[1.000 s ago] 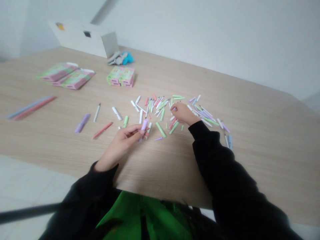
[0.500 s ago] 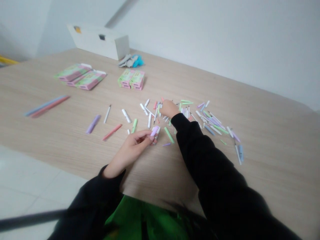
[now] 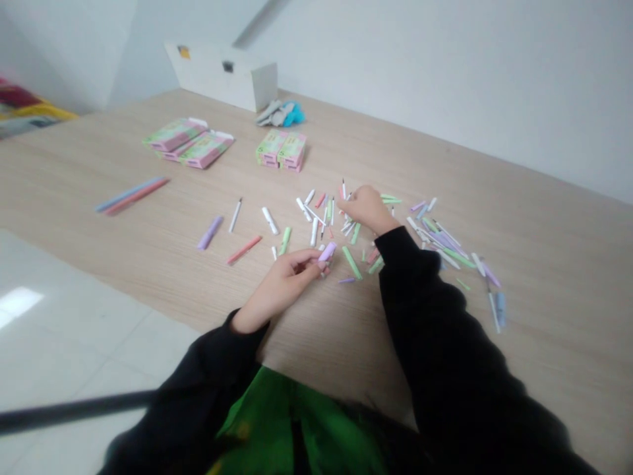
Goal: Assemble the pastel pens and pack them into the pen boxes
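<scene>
My left hand is closed, with a purple pen cap pinched between thumb and fingers just above the table. Farther forward, my right hand reaches into a scattered pile of pen parts, its fingers closed. At its fingertips a thin white pen refill with a dark tip points away from me; the grip itself is partly hidden. Around the hands lie white refills, a white pen piece, a green pen piece and a small purple piece.
Left of the pile lie a purple pen piece, a red one and two long pieces. Pink-green boxes and flatter cartons stand behind, with gloves and a white box at the back.
The whole view has shifted, so the table appears farther right. My right hand has lifted slightly from the pile, and a refill now shows at its fingertips. The left hand keeps the purple cap.
</scene>
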Demonstrator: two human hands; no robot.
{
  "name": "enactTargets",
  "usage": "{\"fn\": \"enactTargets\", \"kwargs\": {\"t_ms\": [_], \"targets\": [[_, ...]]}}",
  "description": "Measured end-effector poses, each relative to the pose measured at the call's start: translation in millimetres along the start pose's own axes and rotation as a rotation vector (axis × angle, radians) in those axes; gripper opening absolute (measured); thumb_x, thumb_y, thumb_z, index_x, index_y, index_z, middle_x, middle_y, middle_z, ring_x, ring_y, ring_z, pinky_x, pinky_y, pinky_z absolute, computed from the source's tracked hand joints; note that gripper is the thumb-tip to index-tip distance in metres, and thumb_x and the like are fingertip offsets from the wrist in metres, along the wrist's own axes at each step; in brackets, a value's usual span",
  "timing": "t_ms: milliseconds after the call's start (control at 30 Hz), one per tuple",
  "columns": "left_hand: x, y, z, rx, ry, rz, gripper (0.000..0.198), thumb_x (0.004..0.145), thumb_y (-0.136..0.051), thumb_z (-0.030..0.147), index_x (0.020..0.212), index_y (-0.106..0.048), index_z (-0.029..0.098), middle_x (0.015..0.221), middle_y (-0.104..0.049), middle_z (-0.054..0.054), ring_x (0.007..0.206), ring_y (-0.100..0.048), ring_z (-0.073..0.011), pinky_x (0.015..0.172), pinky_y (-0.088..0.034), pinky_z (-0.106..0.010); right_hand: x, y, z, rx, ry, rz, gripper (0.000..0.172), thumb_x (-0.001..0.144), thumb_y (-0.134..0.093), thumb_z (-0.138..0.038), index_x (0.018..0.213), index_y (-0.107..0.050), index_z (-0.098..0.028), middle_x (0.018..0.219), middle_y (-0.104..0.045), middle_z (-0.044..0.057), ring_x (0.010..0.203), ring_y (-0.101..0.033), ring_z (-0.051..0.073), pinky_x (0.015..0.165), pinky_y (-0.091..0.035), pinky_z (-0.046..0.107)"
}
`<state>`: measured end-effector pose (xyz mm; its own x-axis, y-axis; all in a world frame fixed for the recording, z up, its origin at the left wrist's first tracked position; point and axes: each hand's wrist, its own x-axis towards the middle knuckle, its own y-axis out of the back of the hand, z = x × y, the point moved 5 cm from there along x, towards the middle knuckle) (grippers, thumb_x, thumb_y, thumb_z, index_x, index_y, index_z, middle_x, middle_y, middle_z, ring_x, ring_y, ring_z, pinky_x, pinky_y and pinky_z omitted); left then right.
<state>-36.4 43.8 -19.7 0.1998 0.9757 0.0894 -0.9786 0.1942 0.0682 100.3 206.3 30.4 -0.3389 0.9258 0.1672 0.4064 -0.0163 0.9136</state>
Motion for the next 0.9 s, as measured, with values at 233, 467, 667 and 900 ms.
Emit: {"fn": "enactTargets", "kwargs": {"t_ms": [233,467,667,900], "targets": [[-2.6,-4.6,4.5,-0.089,-0.013,-0.056,0.023,0.094,-0.064,0.035,0.099,-0.075,0.015,0.089,-0.075,-0.006,0.081,-0.063,-0.0163,0.080,-0.048,-0.030,-83.8,55.5,-39.2,0.734,0.000,-0.068,0.018,0.075,-0.056,-0.015,0.058,-0.059,-0.020,0.044,-0.058,-0.002,0.037,-0.051,0.009,0.039,-0.040,0.022],[-2.6,-6.8,0.3,-0.137,0.000,-0.090,0.030,0.091,-0.069,0.039,0.107,-0.077,0.016,0.093,-0.076,-0.007,0.084,-0.065,-0.0174,0.083,-0.049,-0.032,-111.2,50.0,-50.5,0.842,0.040,-0.071,0.011,0.074,-0.060,-0.014,0.066,-0.057,-0.021,0.053,-0.065,-0.002,0.045,-0.060,0.011,0.043,-0.046,0.022],[-2.6,-7.2,1.5,-0.113,-0.015,-0.111,0.032,0.091,-0.069,0.041,0.109,-0.077,0.016,0.091,-0.076,-0.007,0.081,-0.064,-0.0169,0.082,-0.050,-0.032,-114.6,51.0,-49.4,0.809,0.102,-0.077,0.015,0.078,-0.061,-0.018,0.065,-0.054,-0.022,0.056,-0.062,-0.003,0.049,-0.059,0.011,0.047,-0.047,0.024],[-4.8,-7.5,3.1,-0.123,-0.035,-0.131,0.029,0.093,-0.068,0.041,0.104,-0.077,0.016,0.089,-0.075,-0.006,0.086,-0.066,-0.0185,0.085,-0.050,-0.032,-125.0,43.3,-36.8,0.768,0.104,-0.207,0.012,0.080,-0.072,-0.032,0.083,-0.068,-0.021,0.066,-0.063,-0.001,0.055,-0.055,0.012,0.048,-0.042,0.025]]}}
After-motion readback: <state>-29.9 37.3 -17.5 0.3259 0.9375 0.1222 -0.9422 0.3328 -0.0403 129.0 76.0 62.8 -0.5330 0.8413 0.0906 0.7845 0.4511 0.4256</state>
